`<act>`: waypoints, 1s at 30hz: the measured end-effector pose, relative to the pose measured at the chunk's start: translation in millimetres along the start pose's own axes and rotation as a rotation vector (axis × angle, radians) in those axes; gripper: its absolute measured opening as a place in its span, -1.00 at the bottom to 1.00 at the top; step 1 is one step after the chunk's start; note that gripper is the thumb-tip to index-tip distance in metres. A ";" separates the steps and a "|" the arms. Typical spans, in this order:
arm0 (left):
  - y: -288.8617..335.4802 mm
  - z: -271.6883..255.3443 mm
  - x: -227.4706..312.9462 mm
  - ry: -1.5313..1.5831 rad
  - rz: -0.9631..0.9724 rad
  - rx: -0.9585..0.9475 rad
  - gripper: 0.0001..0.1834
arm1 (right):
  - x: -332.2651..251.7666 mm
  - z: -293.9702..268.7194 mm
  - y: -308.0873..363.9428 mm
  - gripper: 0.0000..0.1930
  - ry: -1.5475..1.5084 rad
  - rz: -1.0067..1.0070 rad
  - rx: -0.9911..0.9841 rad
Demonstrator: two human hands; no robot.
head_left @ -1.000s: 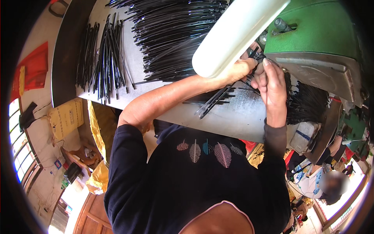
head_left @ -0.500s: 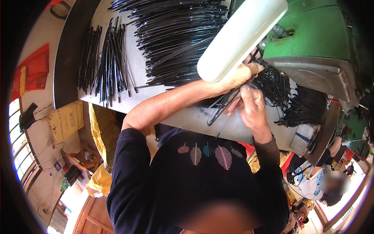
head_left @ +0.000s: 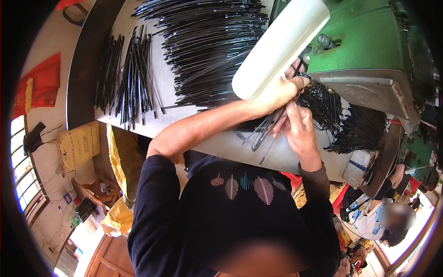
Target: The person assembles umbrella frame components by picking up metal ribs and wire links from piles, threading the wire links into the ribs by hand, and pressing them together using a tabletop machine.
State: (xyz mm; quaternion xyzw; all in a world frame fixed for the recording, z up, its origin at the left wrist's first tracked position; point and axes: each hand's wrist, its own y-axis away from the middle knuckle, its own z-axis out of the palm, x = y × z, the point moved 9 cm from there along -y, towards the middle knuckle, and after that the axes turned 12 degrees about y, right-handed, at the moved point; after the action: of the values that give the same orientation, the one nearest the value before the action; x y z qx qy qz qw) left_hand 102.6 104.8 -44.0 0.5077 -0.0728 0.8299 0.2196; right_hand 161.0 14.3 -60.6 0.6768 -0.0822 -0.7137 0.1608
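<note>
My right hand (head_left: 301, 128) is closed round several thin black rods (head_left: 261, 138), whose ends stick out toward me over the table's near edge. Just above it, my left hand (head_left: 275, 96) reaches across with thumb and fingers pinched on a black rod beside the green machine (head_left: 360, 48). A long white lamp-like cover (head_left: 279, 51) hides part of its fingers. Beyond my left forearm lies a wide stack of black rods (head_left: 212, 51). Under the machine, more black rods (head_left: 325, 108) lie in a tangled heap next to my right hand.
Two smaller bundles of rods (head_left: 134, 76) lie on the left of the pale table (head_left: 161, 123). Another dark heap (head_left: 360, 129) and a grey box (head_left: 361, 165) stand at the right. A yellow sack (head_left: 117, 157) hangs below the left edge. Another person (head_left: 385, 219) sits at far right.
The view has shifted slightly. Both hands stay close together by the machine, and the rod ends in my right hand have moved a little.
</note>
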 end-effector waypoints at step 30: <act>56.8 -129.8 110.6 -0.399 0.102 0.341 -0.67 | 3.8 39.8 9.3 -0.63 -0.068 0.030 -0.155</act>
State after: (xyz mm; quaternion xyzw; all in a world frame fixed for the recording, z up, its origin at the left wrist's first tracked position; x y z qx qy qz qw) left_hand -70.4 130.8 -3.0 0.6865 0.0006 0.7237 0.0703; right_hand 122.5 0.3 -58.2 0.6365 -0.0421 -0.7379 0.2204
